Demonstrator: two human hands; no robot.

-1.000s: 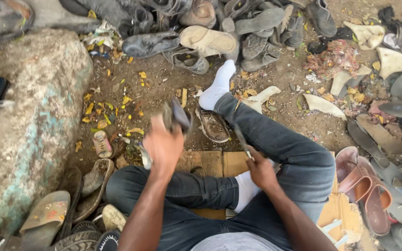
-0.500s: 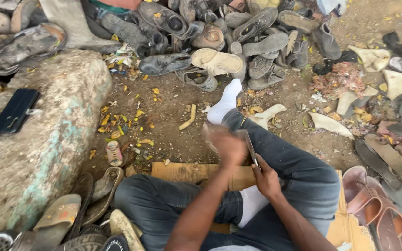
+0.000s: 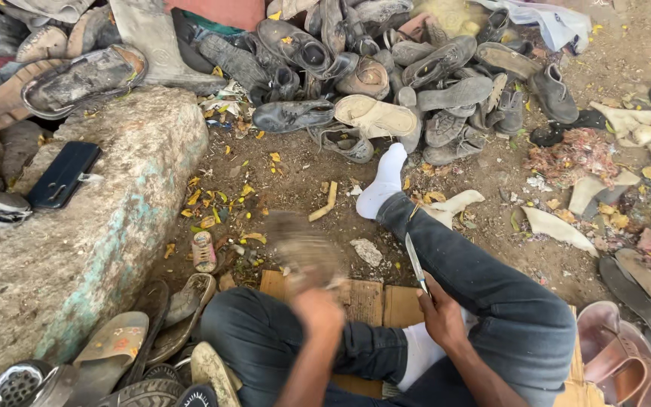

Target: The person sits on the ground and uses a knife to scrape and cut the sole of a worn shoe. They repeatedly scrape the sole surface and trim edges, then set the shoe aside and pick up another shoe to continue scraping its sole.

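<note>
I sit on the ground in dark jeans and white socks, my right leg stretched toward a shoe pile. My right hand [image 3: 443,310] rests on my right knee and grips a knife [image 3: 416,264], its thin blade pointing up and away. In front of my left knee, my left hand [image 3: 318,310] holds a brownish, motion-blurred piece [image 3: 301,249], probably a shoe part; I cannot tell its exact shape. It hangs over a flat piece of cardboard [image 3: 367,298] lying between my legs.
A large rough stone block [image 3: 107,226] lies at left with a flat black case [image 3: 63,175] on it. Several worn shoes [image 3: 386,68] are heaped at the back. Sandals and soles [image 3: 114,347] lie by my left leg, pink sandals [image 3: 627,354] at right. Sole scraps litter the dirt.
My left hand swung from raised at the left toward the middle and then came down near my left knee with the piece in it. The right hand stayed on the knee with the knife.
</note>
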